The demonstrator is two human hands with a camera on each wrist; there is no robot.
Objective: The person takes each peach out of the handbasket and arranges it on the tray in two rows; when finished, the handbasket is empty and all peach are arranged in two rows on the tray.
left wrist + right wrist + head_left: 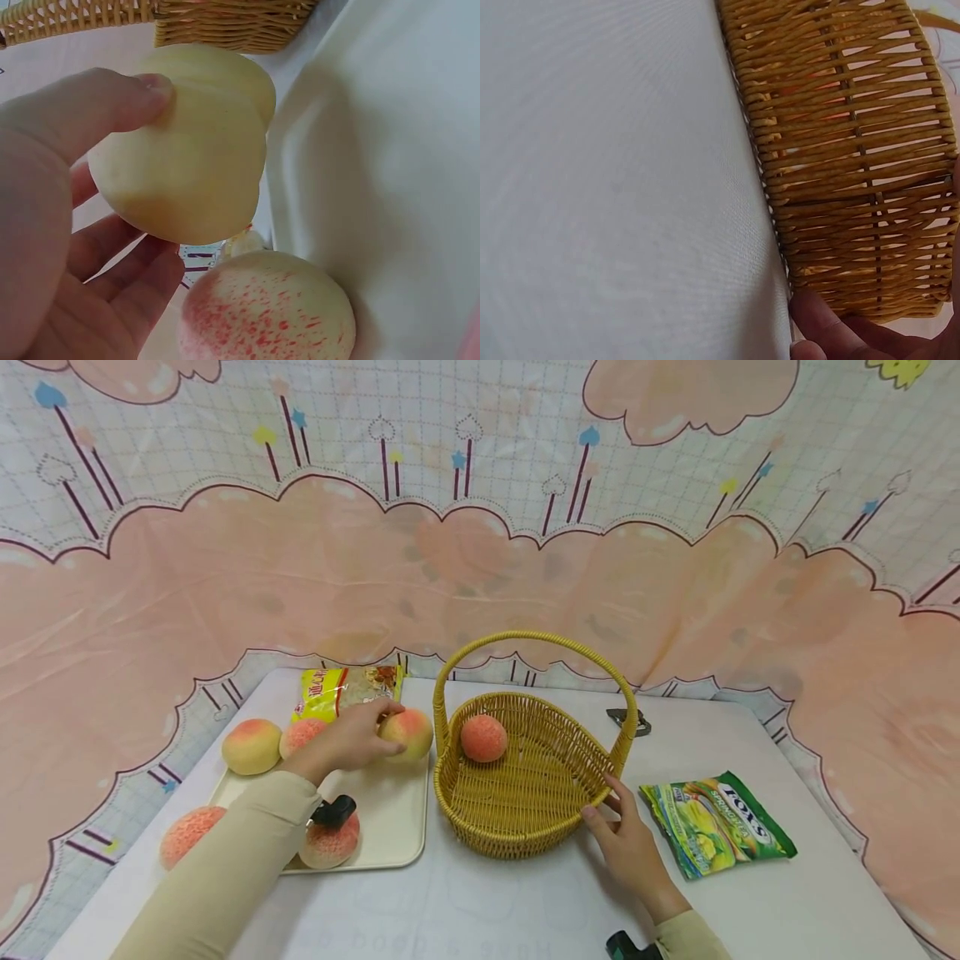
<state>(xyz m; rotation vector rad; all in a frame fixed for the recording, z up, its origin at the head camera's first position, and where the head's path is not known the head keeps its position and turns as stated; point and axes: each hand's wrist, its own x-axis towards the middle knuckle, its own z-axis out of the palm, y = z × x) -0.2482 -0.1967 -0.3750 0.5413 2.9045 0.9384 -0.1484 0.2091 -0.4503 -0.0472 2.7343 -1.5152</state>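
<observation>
My left hand [358, 735] grips a yellow-and-pink peach [408, 732] over the far right corner of the cream tray [393, 831]. In the left wrist view the thumb lies on the pale side of this peach [187, 165], with the fingers round its other side. A red-speckled peach [270, 311] sits close below it there. The yellow wicker basket [510, 843] stands right of the tray, with one red peach [483, 738] inside at its left. My right hand [626, 839] holds the basket's near right side; in the right wrist view its fingertips are at the woven wall [855, 187] near the base.
Other peaches lie on the tray: a yellow one [251, 746], a red one [300, 737] partly behind my left forearm, and two nearer me. A yellow snack bag [322, 693] lies behind the tray. To the right are a green candy bag [720, 827] and a dark clip [630, 721].
</observation>
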